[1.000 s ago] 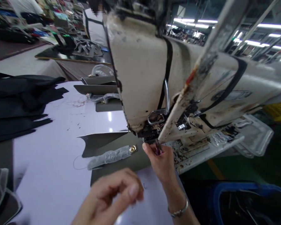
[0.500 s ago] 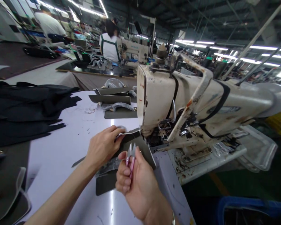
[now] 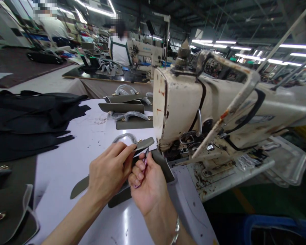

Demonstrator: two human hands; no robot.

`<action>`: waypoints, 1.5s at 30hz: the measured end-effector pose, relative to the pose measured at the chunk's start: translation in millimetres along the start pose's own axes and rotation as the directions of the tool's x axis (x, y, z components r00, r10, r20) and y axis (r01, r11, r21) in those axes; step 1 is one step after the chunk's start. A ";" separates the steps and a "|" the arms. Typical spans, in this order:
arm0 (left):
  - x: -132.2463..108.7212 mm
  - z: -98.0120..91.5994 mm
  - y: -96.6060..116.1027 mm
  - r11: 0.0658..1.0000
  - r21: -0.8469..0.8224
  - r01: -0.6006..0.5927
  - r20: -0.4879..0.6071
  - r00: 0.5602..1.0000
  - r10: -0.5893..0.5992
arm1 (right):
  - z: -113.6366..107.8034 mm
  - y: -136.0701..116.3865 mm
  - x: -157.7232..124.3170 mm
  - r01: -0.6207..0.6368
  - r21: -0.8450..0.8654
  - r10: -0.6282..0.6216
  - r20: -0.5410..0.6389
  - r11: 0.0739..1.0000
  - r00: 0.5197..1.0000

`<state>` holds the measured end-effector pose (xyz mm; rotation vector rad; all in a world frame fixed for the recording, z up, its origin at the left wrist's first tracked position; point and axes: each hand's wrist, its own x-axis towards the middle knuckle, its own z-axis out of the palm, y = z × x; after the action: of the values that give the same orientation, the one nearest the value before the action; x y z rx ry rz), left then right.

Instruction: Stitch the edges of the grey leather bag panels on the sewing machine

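Left hand (image 3: 108, 172) closed on grey leather flap (image 3: 145, 143), right hand (image 3: 148, 180) pinching pink thread snips (image 3: 144, 162), sewing machine (image 3: 206, 102) at 2 o'clock

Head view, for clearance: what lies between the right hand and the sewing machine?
In the head view, the end of a dark olive flap panel lies between the right hand and the sewing machine.

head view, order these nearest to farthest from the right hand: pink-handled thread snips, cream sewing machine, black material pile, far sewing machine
1. Pink-handled thread snips: held in the fingers of the right hand.
2. Cream sewing machine: just right of the hand.
3. Black material pile: at the left of the view.
4. Far sewing machine: in the background, straight ahead.
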<state>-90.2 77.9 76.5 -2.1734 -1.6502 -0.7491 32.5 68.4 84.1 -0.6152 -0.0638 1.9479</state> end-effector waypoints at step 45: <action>-101.4 74.2 133.5 -0.088 -0.853 0.514 0.464 0.671 -0.578 | -91.4 -87.2 -55.0 0.341 -0.817 -0.371 0.170 0.465 0.913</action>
<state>33.2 -1.1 -33.6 -1.6854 -2.4320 -2.8152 163.8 40.0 53.4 -1.1500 -1.0981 1.3833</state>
